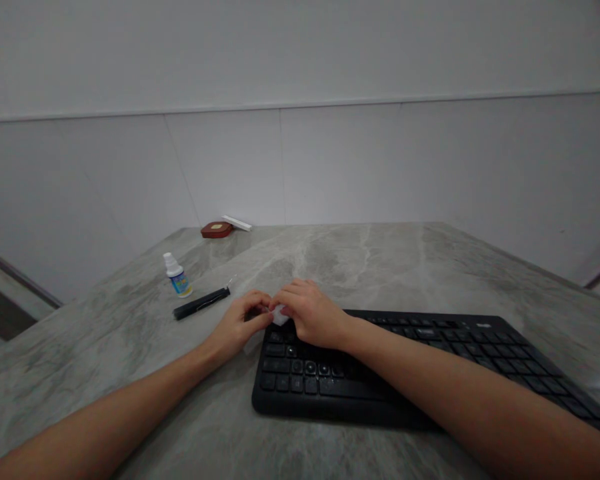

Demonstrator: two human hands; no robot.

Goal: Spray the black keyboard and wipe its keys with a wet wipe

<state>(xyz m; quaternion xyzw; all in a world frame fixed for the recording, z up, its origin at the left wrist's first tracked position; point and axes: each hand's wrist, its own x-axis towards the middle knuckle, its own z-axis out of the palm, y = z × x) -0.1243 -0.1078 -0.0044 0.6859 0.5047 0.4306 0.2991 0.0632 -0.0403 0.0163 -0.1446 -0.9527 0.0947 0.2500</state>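
A black keyboard point(350, 389) lies on the table in front of me. Several places on its left side show round centres where flat keycaps would sit. Above its top left corner my two hands meet at a crumpled white tissue point(280, 316). My left hand point(244, 321) pinches the tissue's left edge between thumb and fingers. Bent over the tissue from the right, my right hand point(311, 313) grips it, its wrist and forearm crossing above the keys. The fingers partly cover the tissue and the corner keys.
Left of the hands lies a black slim tool point(200, 304) with a thin wire end. A white spray bottle point(179, 277) with a blue label stands behind it. Near the wall are a reddish-brown case point(217, 230) and a white flat strip point(237, 223) on the marbled table point(380, 267).
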